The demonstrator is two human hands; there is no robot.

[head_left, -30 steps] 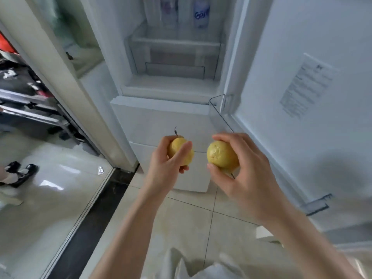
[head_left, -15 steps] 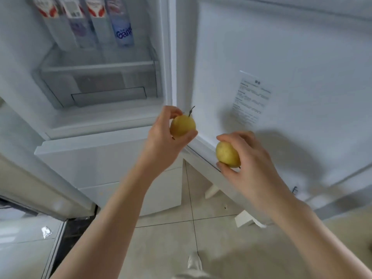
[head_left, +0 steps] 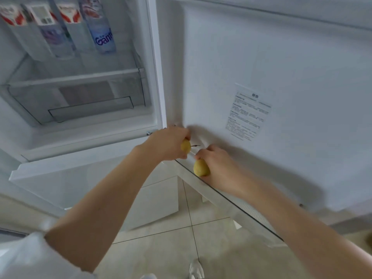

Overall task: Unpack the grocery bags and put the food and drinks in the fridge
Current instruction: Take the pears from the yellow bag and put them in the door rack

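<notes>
A blue bottle (head_left: 103, 37) label reads "Gant", seemingly cut off. Left hand (head_left: 168, 143) fingers grip a smooth yellow pear (head_left: 185, 146); right hand (head_left: 218, 168) fingers clasp another pear (head_left: 200, 168) by the open fridge door (head_left: 291, 57).

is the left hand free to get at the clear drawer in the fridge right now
Probably not yet: the left hand already holds a pear. The way to the clear drawer looks open, but gripping its front would likely need an empty hand.
</notes>
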